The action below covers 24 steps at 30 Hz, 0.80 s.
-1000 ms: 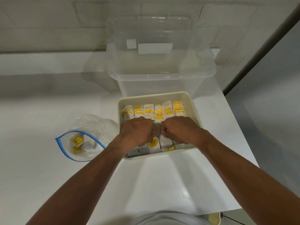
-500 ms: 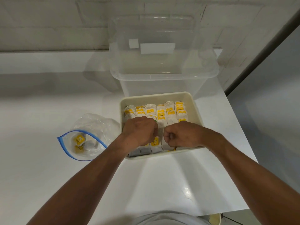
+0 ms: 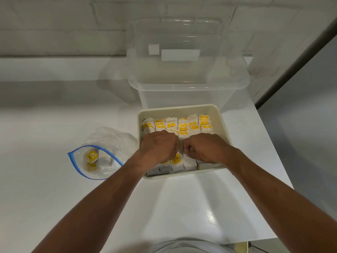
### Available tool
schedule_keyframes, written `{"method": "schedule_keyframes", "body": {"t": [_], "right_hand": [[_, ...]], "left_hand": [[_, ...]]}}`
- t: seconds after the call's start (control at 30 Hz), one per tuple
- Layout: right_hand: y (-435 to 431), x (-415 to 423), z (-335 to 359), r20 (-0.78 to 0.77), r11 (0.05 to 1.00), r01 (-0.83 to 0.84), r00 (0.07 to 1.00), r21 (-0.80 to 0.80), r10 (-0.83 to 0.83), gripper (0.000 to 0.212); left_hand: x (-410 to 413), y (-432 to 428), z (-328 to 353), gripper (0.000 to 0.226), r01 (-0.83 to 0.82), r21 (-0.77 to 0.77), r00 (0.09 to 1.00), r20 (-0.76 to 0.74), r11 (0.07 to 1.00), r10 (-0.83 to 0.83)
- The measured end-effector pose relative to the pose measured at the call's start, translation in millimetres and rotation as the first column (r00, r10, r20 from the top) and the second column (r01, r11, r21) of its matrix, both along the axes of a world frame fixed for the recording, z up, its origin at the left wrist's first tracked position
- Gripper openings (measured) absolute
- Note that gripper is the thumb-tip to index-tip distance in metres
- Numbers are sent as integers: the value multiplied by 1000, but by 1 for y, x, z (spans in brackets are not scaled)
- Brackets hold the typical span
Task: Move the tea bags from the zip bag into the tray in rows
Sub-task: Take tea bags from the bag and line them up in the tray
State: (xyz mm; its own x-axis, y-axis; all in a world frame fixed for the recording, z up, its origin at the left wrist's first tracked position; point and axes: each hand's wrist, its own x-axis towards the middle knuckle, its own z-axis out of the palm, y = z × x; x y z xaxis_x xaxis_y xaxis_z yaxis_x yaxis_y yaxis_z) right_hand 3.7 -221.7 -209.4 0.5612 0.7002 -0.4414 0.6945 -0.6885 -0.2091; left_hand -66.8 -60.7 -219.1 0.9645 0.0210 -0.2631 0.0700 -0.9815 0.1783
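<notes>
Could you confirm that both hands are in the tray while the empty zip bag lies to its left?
Not quite: the zip bag is not empty; the head view shows a few tea bags inside it. The left hand and right hand are in the tray, right of the bag.

On the worktop [image 3: 54, 179] the tray [image 3: 221, 123] sits centrally, tea bags [image 3: 182, 127] in rows inside it. The zip bag [image 3: 102, 152] lies to its left, a tub [image 3: 187, 84] directly behind it.
</notes>
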Motion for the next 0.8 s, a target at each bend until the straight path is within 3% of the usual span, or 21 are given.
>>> {"method": "schedule_keyframes", "body": {"t": [0.17,0.37,0.8], "right_hand": [[-2,0,5,38,996,60,997,67,-62,12],[3,-5,22,64,984,60,995,169,-72,15],[33,-40,37,35,965,99,993,245,-111,21]], "left_hand": [[-2,3,5,12,-18,-38,1000,18,999,19],[-14,11,21,17,-34,-56,987,153,998,42],[-82,57,51,16,-165,-207,955,209,964,209]]}}
